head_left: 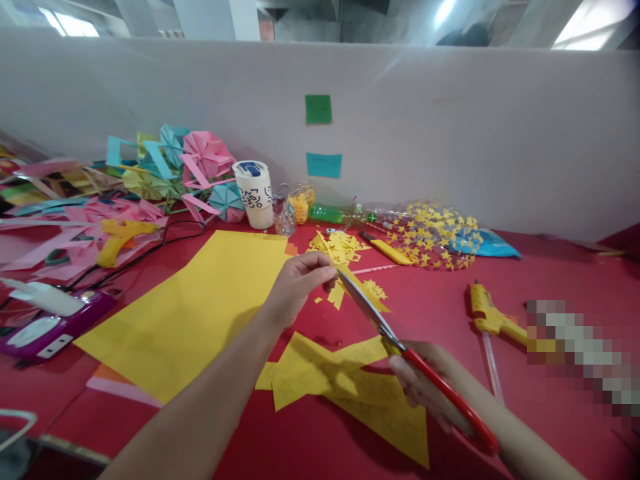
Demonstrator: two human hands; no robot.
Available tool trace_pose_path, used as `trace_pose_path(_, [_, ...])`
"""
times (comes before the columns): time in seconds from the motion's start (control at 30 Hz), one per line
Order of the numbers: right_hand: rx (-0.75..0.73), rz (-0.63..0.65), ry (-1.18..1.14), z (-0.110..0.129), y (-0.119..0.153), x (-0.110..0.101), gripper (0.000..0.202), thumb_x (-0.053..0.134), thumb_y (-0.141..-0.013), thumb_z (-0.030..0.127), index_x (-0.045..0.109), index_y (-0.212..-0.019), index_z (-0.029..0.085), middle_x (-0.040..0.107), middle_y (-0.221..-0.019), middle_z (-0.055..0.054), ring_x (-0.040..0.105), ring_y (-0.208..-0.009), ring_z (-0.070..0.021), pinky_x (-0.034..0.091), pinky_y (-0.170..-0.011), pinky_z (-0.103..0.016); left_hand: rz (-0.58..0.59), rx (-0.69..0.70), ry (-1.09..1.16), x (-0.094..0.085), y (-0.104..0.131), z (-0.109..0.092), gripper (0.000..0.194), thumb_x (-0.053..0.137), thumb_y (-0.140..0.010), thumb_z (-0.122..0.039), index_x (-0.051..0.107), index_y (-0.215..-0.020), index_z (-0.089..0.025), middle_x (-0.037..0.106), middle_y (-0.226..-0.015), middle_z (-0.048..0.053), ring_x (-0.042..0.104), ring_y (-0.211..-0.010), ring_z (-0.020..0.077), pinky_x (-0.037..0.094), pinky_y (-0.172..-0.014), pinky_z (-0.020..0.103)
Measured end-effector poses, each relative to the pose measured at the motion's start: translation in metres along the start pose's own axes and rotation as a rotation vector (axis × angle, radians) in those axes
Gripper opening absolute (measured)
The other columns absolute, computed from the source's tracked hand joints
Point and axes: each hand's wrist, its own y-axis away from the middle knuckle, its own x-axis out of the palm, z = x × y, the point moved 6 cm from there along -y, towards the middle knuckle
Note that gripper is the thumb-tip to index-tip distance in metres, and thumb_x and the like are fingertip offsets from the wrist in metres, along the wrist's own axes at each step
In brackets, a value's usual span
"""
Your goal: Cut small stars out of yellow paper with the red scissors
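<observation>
My left hand [300,283] pinches a small piece of yellow paper [367,293] over the middle of the red table. Red-handled scissors [367,307] are in my right hand [425,380], their blade tips beside my left fingertips, at the paper. Below the hands lie several overlapping yellow paper pieces with faint drawn lines [350,393]. Just beyond my left hand is a pile of small yellow cut-outs and scraps [340,247]. A large yellow sheet [210,300] lies to the left, partly behind my left forearm.
On the left are a yellow glue gun [117,240], a purple power strip [65,327] and folded paper decorations [200,157]. A white cup [255,197], a green bottle [327,213] and a yellow cutter [393,251] stand or lie at the back. Another glue gun [487,313] lies right.
</observation>
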Motion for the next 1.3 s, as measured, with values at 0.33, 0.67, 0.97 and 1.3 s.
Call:
trace_pose_path(0.33, [-0.065, -0.001, 0.027, 0.016, 0.008, -0.004, 0.063, 0.046, -0.079, 0.082, 0.042, -0.067, 0.02, 0.041, -0.056, 0.005, 0.034, -0.04, -0.0049, 0.023, -0.036, -0.018, 0.018, 0.069, -0.057, 0.002, 0.001, -0.003, 0.016, 0.06, -0.084, -0.022, 0.066, -0.07, -0.018, 0.059, -0.062, -0.001, 0.054, -0.061, 0.0115, 0.044, -0.063, 0.026])
trace_pose_path(0.67, [-0.096, 0.035, -0.054, 0.006, 0.001, -0.001, 0.061, 0.051, -0.079, 0.08, 0.041, -0.068, 0.02, 0.041, -0.056, 0.006, 0.033, -0.039, -0.0041, 0.022, -0.035, -0.017, 0.041, 0.077, -0.134, 0.012, 0.006, -0.002, 0.02, 0.058, -0.087, -0.026, 0.063, -0.069, -0.018, 0.058, -0.064, -0.001, 0.053, -0.063, 0.0112, 0.044, -0.065, 0.026])
trace_pose_path(0.97, [-0.152, 0.076, -0.08, 0.008, 0.0, -0.001, 0.057, 0.053, -0.082, 0.074, 0.042, -0.067, 0.02, 0.04, -0.051, 0.008, 0.034, -0.037, -0.0035, 0.023, -0.036, -0.016, 0.04, 0.097, -0.189, 0.013, 0.008, -0.001, 0.023, 0.058, -0.087, -0.027, 0.061, -0.066, -0.019, 0.054, -0.064, -0.002, 0.049, -0.064, 0.0115, 0.041, -0.064, 0.026])
trace_pose_path(1.3, [-0.03, 0.065, -0.192, -0.013, -0.009, 0.012, 0.056, 0.055, -0.078, 0.075, 0.046, -0.068, 0.021, 0.043, -0.047, 0.007, 0.041, -0.035, -0.0069, 0.031, -0.033, -0.017, -0.039, 0.123, -0.208, 0.015, 0.008, -0.004, 0.024, 0.06, -0.085, -0.027, 0.064, -0.062, -0.019, 0.062, -0.085, 0.005, 0.058, -0.09, 0.018, 0.047, -0.077, 0.029])
